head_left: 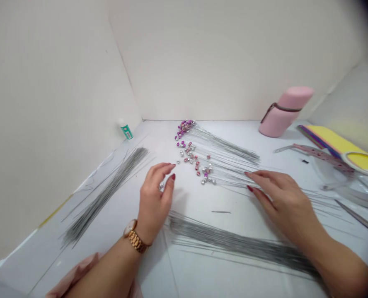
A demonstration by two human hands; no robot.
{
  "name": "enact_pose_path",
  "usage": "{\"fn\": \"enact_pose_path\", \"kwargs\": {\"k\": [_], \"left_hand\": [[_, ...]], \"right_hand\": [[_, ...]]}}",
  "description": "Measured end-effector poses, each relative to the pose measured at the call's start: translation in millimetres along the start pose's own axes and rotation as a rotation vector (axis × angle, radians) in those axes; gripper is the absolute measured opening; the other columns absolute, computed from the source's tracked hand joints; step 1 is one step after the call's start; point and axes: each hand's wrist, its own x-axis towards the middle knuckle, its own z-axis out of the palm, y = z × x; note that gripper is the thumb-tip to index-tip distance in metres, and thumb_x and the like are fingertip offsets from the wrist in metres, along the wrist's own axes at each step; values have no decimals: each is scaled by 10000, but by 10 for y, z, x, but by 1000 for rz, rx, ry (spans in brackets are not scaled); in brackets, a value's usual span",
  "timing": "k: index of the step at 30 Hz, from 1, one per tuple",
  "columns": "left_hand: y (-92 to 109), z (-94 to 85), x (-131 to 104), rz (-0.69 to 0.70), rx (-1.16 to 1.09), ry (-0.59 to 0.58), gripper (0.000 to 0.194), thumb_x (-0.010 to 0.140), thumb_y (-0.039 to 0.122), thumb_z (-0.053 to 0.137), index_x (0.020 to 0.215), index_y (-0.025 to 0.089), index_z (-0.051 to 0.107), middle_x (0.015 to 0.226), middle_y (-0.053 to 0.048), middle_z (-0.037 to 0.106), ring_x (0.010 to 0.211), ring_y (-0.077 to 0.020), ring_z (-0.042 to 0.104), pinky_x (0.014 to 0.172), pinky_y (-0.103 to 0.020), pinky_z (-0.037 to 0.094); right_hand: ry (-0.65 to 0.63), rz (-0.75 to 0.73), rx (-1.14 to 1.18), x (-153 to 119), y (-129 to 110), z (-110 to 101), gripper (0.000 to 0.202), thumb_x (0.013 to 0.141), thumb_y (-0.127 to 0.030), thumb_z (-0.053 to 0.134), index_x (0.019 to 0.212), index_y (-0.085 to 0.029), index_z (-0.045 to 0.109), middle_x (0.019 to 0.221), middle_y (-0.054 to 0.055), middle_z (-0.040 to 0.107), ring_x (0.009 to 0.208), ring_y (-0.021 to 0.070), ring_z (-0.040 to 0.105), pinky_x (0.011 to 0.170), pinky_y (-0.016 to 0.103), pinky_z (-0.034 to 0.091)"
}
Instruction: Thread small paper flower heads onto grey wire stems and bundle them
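My left hand (156, 192), with a gold watch at the wrist, is raised left of the beads, its thumb and index finger apart. A small silver bead (161, 186) shows beside its curled fingers; whether they hold it is unclear. My right hand (274, 190) reaches over thin wires (230, 171) tipped with silver and pink beads (197, 165), thumb and index finger slightly apart at the wires. Behind lies a bundle of wires (227, 142) with purple beads (184, 127). A thick bundle of plain wires (233, 242) lies in front of both hands.
Another wire bundle (109, 190) lies at the left. A short wire piece (221, 212) is in the middle. A pink bottle (283, 111) stands at the back right, near yellow sheets (339, 142), scissors (358, 217) and a pink strip tool (323, 156). A green-labelled tube (127, 131) is back left.
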Motion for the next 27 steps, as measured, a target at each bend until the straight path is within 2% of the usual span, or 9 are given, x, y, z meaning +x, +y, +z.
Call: {"fn": "enact_pose_path", "kwargs": {"k": [3,6,10,14,19,21,23,25,27], "left_hand": [[-88,-127,132,-15,134,15,191,844,204,411,963,185,560,952,-48,588,835,-159,565,741,-278,445],[-157,-200,201,26,422,-91,191,833,194,408,881,180,591,861,-45,615,816,-181,554,731,-301,415],[-223,-189,197,57,672,-294,148,785,217,487,799,190,633,790,-57,624,802,-220,541,726,-344,382],[-252,-169,166,47,709,-345,106,740,221,545,780,188,637,779,-76,627,795,-253,542,707,-377,354],[-212,-161,163,55,668,-390,134,774,219,501,751,179,627,777,-76,636,793,-238,556,702,-352,364],[-158,-121,141,9,522,-387,151,794,240,483,796,183,623,803,-60,641,788,-213,561,701,-328,381],[-87,-47,85,-151,178,-404,149,790,274,502,818,189,620,795,-37,645,748,-181,568,680,-295,405],[-11,50,-2,-427,-306,-473,143,758,291,562,829,184,623,783,-25,649,704,-146,576,661,-258,431],[55,145,-97,-730,-719,-555,166,730,259,616,869,168,626,802,-27,657,688,-105,588,665,-211,455]], "right_hand": [[-203,-62,166,-36,-141,59,169,862,-233,425,970,-193,548,920,75,549,881,207,498,753,342,422],[-400,-98,245,-71,-305,114,102,857,-221,440,895,-191,529,849,56,549,799,186,497,680,310,424],[-396,-146,194,-86,-409,181,165,874,-212,405,740,-187,498,729,38,523,687,169,478,606,288,395],[-352,-196,118,-99,-427,221,256,900,-201,340,692,-177,487,668,31,499,635,156,462,581,275,372],[-341,-180,89,-116,-452,206,237,894,-187,340,700,-177,476,691,35,515,660,158,485,572,263,371],[-363,-91,170,-115,-477,164,197,892,-184,337,743,-187,466,699,26,531,637,144,503,557,247,380],[-404,69,303,-110,-512,111,160,890,-188,334,771,-205,440,637,-9,525,551,122,497,513,224,381],[-442,237,479,-103,-552,65,143,892,-197,327,784,-220,418,552,-50,485,463,106,464,460,205,371],[-471,343,676,-99,-582,45,120,892,-202,320,849,-222,430,540,-61,471,440,98,464,446,194,382]]}}
